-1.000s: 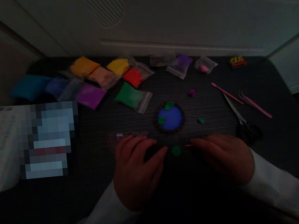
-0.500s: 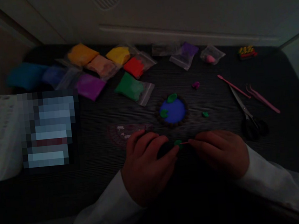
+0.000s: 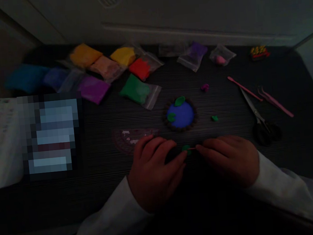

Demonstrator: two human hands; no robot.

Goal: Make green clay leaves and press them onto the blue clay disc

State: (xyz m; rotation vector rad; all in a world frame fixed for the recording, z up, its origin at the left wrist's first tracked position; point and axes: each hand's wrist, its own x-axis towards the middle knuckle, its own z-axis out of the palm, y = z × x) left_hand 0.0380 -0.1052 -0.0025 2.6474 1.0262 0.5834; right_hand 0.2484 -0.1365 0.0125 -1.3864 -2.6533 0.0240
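Note:
A small flat green clay disc (image 3: 186, 150) lies on the dark table between my hands. My left hand (image 3: 157, 172) is palm down with its fingers spread and curved, its index fingertip touching the disc's left edge. My right hand (image 3: 231, 160) pinches a thin pink stick-like tool (image 3: 192, 148), whose tip reaches onto the disc; the rest is hidden by my fingers. Just beyond is a round clay pond (image 3: 182, 116), blue inside a brown beaded rim, with two green leaf pieces (image 3: 180, 100) on it. To its right lies a green clay scrap (image 3: 214, 118).
Bags of coloured clay, including green (image 3: 135, 90) and purple (image 3: 94, 89), line the back left. A clear protractor (image 3: 128, 140) lies by my left hand. Scissors (image 3: 257, 113), a pink tool (image 3: 245, 88) and tweezers (image 3: 277, 102) lie right. A blurred-out screen (image 3: 54, 133) stands left.
The pink tool's tip and my right hand have shifted very slightly left over the disc. My left hand stays at the disc's edge; the whole view has moved a little.

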